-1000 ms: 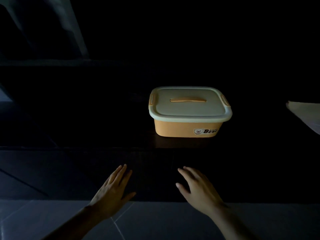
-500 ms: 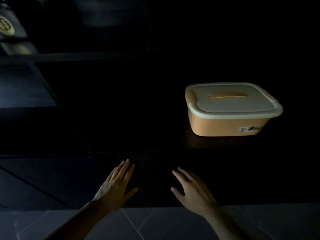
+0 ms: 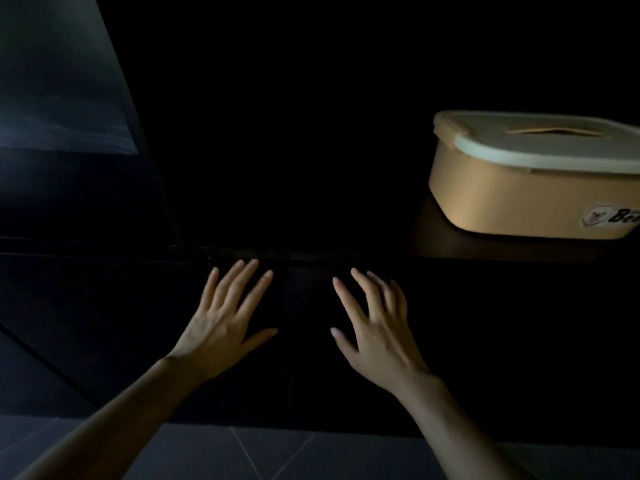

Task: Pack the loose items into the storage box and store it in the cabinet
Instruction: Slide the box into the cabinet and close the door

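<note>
Orange plastic, capped by a pale cream lid, makes up the box [image 3: 526, 199] at the right edge of the single head view, partly cut off by the frame. It sits upright on a very dark ledge [image 3: 450, 249], lid on, an orange handle lying flat in the lid and a small bear sticker on its front wall. The scene is dim and almost black; no loose items can be made out. Low in the middle, both bare hands reach forward, palms down. The left hand [image 3: 225, 317] has its fingers spread and straight, tips near the ledge's front edge. The right hand [image 3: 377, 323] is also spread, fingers a little curled and slightly blurred. Neither hand holds anything, and whether they press on the dark front panel [image 3: 301, 375] below the ledge or hover just off it cannot be told. The box lies up and to the right of both hands, well apart from them, and the right hand is the nearer one. Its long side appears to run left to right, with one rounded corner turned toward the hands. A reach for it would probably go rightward and slightly up, led by the right hand. A grey slanted surface [image 3: 62, 109] shows at upper left, and grey floor tiles [image 3: 242, 455] along the bottom
</note>
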Demonstrator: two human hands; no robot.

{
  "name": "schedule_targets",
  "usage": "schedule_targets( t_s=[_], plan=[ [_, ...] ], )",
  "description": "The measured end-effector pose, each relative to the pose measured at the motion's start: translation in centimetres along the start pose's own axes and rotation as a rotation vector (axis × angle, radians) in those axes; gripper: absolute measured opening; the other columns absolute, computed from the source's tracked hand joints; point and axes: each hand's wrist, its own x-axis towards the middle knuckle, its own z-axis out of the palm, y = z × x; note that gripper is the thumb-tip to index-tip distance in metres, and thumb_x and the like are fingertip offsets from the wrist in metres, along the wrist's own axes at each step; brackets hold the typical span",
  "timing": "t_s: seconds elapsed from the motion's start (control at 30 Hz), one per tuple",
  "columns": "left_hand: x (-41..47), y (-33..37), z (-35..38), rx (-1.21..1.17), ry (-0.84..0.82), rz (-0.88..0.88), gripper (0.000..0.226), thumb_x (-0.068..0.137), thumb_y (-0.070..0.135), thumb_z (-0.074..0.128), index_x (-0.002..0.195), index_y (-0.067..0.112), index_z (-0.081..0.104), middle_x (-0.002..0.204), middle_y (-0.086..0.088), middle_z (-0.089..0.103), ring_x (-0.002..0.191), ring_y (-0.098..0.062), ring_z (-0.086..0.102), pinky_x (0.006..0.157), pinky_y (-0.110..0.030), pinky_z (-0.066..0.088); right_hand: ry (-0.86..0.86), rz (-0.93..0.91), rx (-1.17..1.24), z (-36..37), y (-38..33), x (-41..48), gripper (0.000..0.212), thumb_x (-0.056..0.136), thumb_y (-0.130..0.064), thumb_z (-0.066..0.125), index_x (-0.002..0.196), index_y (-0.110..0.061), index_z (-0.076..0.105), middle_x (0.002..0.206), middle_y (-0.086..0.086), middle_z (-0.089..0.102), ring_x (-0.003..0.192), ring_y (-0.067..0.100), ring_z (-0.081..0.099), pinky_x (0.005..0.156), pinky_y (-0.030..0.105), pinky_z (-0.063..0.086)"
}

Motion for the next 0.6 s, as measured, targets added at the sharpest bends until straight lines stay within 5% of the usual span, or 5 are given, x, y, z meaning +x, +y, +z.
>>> schedule_targets(
  t_s=[0.23,0.6],
  plan=[
    [0.6,-0.2,0.0,-0.104,0.063,-0.19,0.085,0.086,0.067,0.013,0.141,0.005,0.032,0.139,-0.015,0.043,0.135,-0.03,0.034,0.11,-0.056,0.006,0.005,0.029,-0.031,0.4,-1.7,2.1,0.072,0.083,-0.051,0.045,0.145,-0.02,0.025,0.144,0.011,0.037,0.134,0.027,0.034,0.11,0.053,0.012],
    [-5.2,1.9,-3.7,-0.295,0.131,-0.232,0.061,0.091,0.06,0.025,0.125,0.019,0.055,0.12,-0.002,0.056,0.109,-0.018,0.042,0.095,-0.045,0.023,0.054,0.23,0.14,-1.6,-5.1,-0.7,0.061,0.083,-0.057,0.037,0.134,-0.025,0.046,0.13,0.004,0.046,0.128,0.02,0.036,0.096,0.047,0.028]
  ],
)
